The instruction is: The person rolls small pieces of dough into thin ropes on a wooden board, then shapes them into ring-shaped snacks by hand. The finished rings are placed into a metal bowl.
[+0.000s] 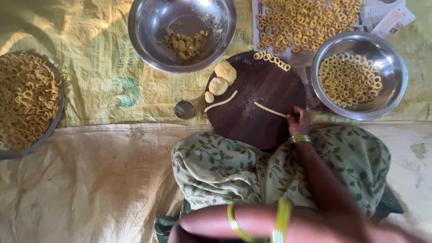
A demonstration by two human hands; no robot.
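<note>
Right hand [299,120]: on the near right edge of the board, fingers curled, fingertips pinching the near end of a thin dough strip; green bangles at the wrist.
Left hand: out of sight; only a blurred forearm with green bangles [234,220] shows at the bottom edge, so its grip cannot be told.
Strip [269,109]: lies flat on the board, slanting from mid-board to the right fingertips.
Board [256,121]: round, dark wood, dusted with flour, resting against the person's lap on the sacking.
Second strip [220,102]: lies on the board's left side, curved, apart from the first.
Dough balls [221,81]: three pale lumps at the board's upper left, touching one another in a row.
Rings on board [272,59]: a short row of shaped rings along the far rim.
Cup [184,109]: small steel cup just left of the board.
Dough bowl [148,40]: steel, beyond the board, with crumbly dough scraps inside.
Ring bowl [396,85]: steel, right of the board, holding raw rings.
Paper [387,18]: far right, covered with more rings.
Tray [56,117]: far left, piled with rings.
</note>
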